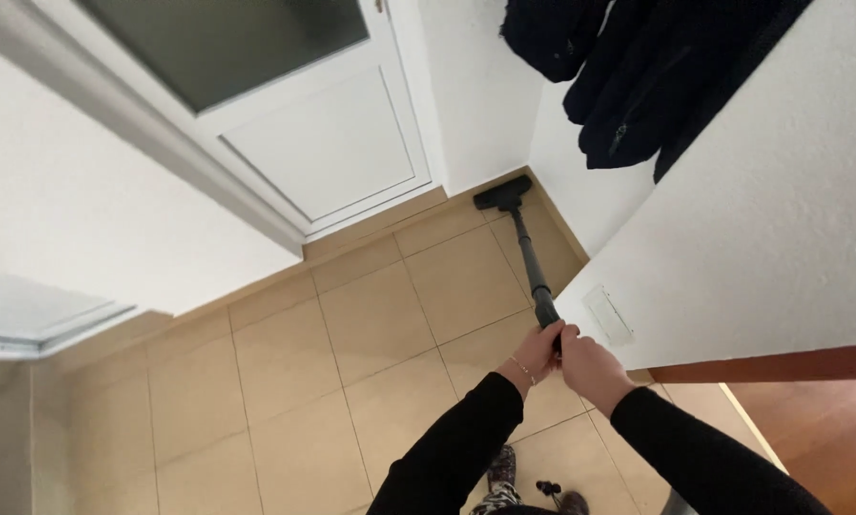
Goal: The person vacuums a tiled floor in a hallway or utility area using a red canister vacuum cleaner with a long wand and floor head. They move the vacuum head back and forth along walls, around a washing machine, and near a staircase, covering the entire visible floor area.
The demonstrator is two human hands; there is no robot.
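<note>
Gripping vacuum wand (533, 267), both hands (566, 358); floor head (504, 194) in corner

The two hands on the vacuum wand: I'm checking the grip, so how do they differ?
The left hand sits a little further up the black vacuum wand and wears a thin bracelet; the right hand sits nearer the body, wrist bare. The left shows fingers curled round the wand; the right shows mostly its back. Both have black sleeves.
</note>
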